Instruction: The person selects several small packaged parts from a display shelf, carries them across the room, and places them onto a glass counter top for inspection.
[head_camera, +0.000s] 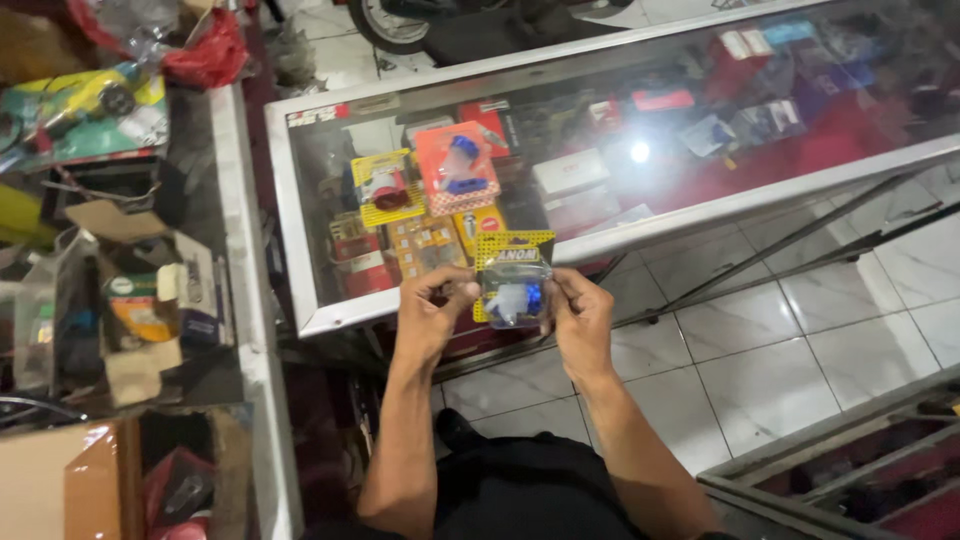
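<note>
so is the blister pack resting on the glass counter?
No: both hands, left hand and right hand, hold the blister pack up in front of the glass counter.

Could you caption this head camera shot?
Both hands, left and right, hold a yellow-backed blister pack over a glass display case.

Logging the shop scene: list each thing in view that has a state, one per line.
blister pack: held up in both hands, sealed, blue part inside
left hand: pinching the pack's left edge
right hand: pinching the pack's right edge
glass display case: closed, stocked with packaged parts
cardboard box: open, flaps up
red plastic bag: crumpled
</note>
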